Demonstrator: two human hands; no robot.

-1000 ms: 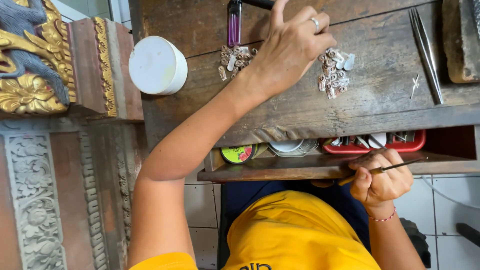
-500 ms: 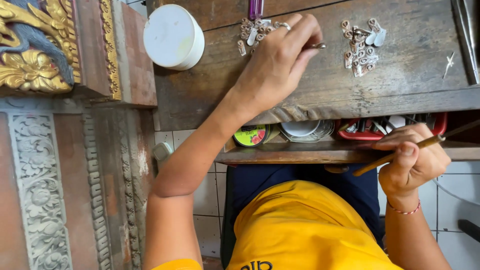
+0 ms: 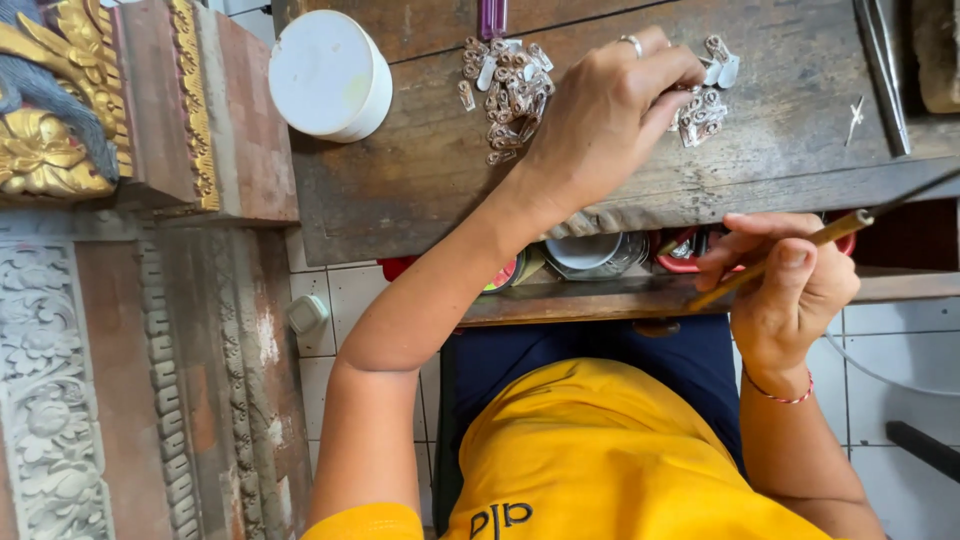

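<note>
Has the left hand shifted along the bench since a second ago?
Yes. The left hand moved from the left pile of small metal pieces toward the right pile, fingertips now touching it.

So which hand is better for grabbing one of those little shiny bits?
Probably left: the left hand touches the small metal pieces on the bench; the right hand holds a thin stick.
</note>
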